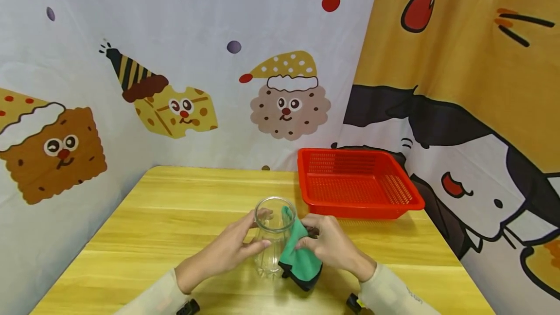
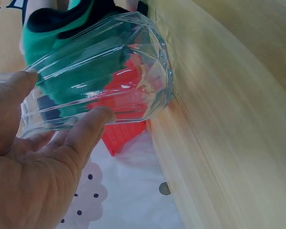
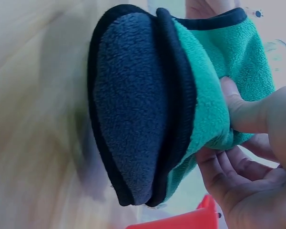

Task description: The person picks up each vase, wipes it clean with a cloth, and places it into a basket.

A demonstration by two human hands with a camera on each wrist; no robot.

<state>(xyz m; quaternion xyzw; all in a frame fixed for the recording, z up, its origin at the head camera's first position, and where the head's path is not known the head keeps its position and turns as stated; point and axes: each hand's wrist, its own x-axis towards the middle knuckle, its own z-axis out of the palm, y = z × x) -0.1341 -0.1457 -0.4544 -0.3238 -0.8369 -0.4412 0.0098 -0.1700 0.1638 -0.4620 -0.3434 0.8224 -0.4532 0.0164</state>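
A clear faceted glass jar (image 1: 272,252) stands upright on the table, its round mouth facing up. My left hand (image 1: 229,247) holds it from the left, thumb on the near side and fingers round the far side. In the left wrist view the ribbed walls of the jar (image 2: 100,76) show the green cloth behind them. With thumb and fingers my right hand (image 1: 334,247) pinches this towelling cloth (image 1: 304,261), which has black edging. The cloth lies against the jar's right side and hangs down. Its dark grey underside (image 3: 133,105) shows in the right wrist view.
Behind and to the right, a red plastic basket (image 1: 367,208) with perforated walls sits near the table's back edge. The wood-grain table (image 1: 183,208) extends to both sides. Curtains printed with cartoon figures (image 1: 197,23) hang behind it.
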